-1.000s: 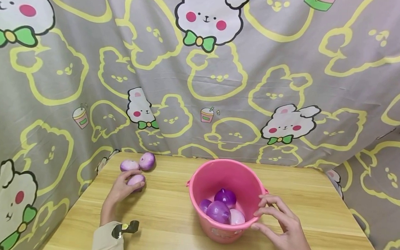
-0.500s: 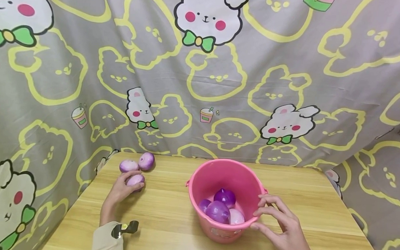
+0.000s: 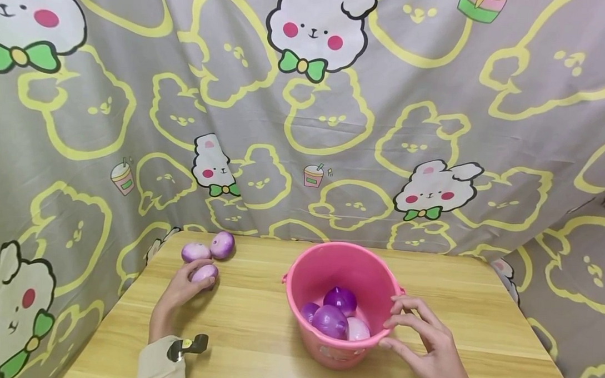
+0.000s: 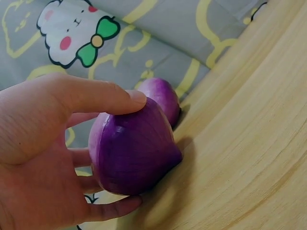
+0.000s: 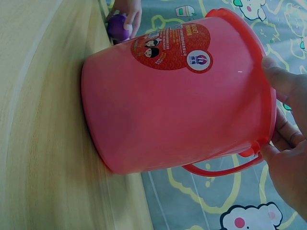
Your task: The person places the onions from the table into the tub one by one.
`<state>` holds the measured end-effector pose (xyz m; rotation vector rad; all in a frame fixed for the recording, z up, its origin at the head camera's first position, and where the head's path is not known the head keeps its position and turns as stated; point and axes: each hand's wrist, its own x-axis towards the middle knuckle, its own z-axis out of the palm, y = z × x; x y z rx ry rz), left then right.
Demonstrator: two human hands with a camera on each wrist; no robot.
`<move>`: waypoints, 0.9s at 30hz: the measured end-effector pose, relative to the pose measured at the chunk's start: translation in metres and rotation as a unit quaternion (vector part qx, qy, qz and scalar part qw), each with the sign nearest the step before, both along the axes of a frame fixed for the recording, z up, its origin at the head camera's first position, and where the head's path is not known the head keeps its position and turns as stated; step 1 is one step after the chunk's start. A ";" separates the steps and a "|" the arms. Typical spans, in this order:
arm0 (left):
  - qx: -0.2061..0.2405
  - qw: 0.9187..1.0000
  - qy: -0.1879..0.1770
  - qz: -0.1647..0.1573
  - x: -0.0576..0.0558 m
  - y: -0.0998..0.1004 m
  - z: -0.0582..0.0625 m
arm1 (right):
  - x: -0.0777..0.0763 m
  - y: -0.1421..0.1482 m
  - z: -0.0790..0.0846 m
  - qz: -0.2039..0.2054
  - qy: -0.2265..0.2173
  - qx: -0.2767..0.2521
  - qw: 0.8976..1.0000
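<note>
At the table's left side my left hand (image 3: 183,288) grips a purple onion (image 3: 204,274), thumb on one side and fingers around the other. Up close in the left wrist view, this onion (image 4: 136,148) shows dark purple skin, a pointed tip and a paler side toward the palm. My right hand (image 3: 429,341) pinches the right rim of a pink bucket (image 3: 339,356), which stands upright on the table. Inside it lie several onions (image 3: 330,322), purple ones and a pale one. In the right wrist view the bucket's side (image 5: 168,110) bears a red label.
Two more pale-and-purple onions, one nearer (image 3: 195,252) and one farther (image 3: 222,245), sit just behind my left hand. The bucket's handle (image 5: 225,171) hangs down its side. A patterned grey curtain (image 3: 304,128) encloses the wooden table (image 3: 247,331) at the back and sides.
Almost nothing differs. The head view has shifted slightly, while the left hand keeps its grip on the onion and the right hand stays on the bucket's rim.
</note>
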<state>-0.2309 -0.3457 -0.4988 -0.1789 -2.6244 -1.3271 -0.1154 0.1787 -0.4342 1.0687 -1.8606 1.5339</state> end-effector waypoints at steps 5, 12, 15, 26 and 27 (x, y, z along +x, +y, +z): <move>0.007 1.000 -0.009 0.003 0.002 0.000 0.002 | 0.000 0.001 -0.003 -0.003 -0.008 0.002 1.000; -0.006 1.000 -0.005 0.014 0.003 0.002 0.006 | 0.000 0.002 -0.004 0.007 -0.004 -0.008 1.000; -0.013 1.000 -0.002 0.015 0.002 0.003 0.008 | -0.001 0.003 -0.006 0.013 -0.001 -0.012 1.000; 0.031 0.999 0.032 0.003 0.005 0.009 0.022 | -0.003 0.003 -0.009 0.012 -0.006 -0.009 1.000; 0.035 0.999 0.030 0.004 0.005 0.009 0.023 | -0.003 0.003 -0.009 0.011 -0.006 -0.008 1.000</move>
